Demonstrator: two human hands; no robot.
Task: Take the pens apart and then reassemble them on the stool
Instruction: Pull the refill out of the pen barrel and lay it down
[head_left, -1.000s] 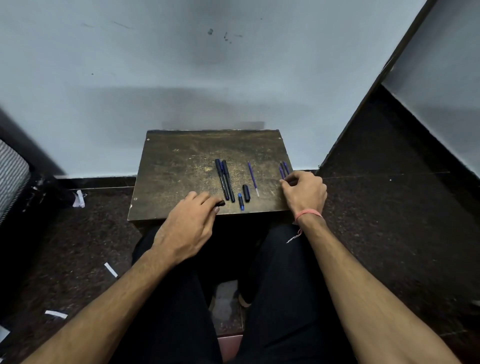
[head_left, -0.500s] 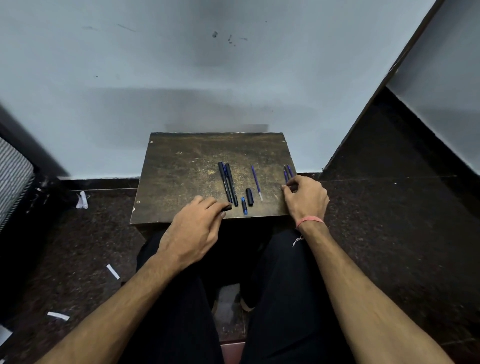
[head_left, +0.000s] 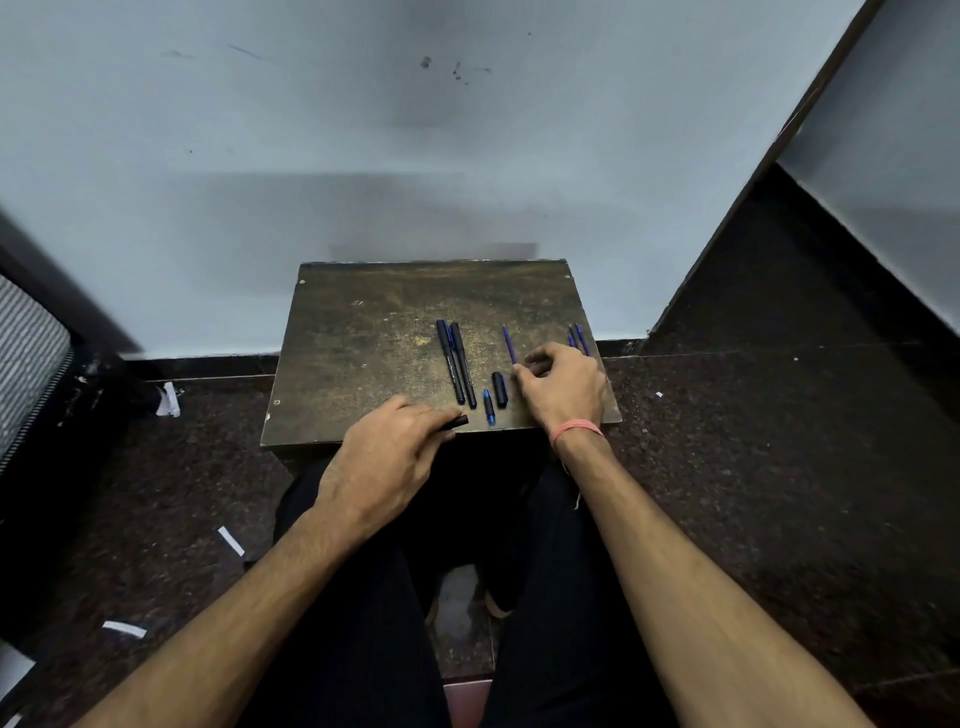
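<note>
On the worn brown stool (head_left: 363, 364) lie two black pen barrels (head_left: 457, 364) side by side. To their right are a short black cap (head_left: 499, 388) and a small blue piece (head_left: 489, 407). My left hand (head_left: 395, 457) rests at the stool's near edge and grips a black pen part (head_left: 460, 422), of which only the tip shows. With its fingertips my right hand (head_left: 563, 387) pinches the near end of a thin blue refill (head_left: 508, 343). Two more blue refills (head_left: 579, 338) lie beyond its knuckles by the right edge.
The stool stands against a pale wall (head_left: 415, 182). Around it is dark speckled floor (head_left: 753, 441) with paper scraps (head_left: 169, 400) at the left. My legs in black trousers (head_left: 363, 623) are under the near edge. A striped object (head_left: 26, 358) is at far left.
My right hand has moved left from the refills by the stool's right edge to the single blue refill. My left hand has kept its place, holding the black part.
</note>
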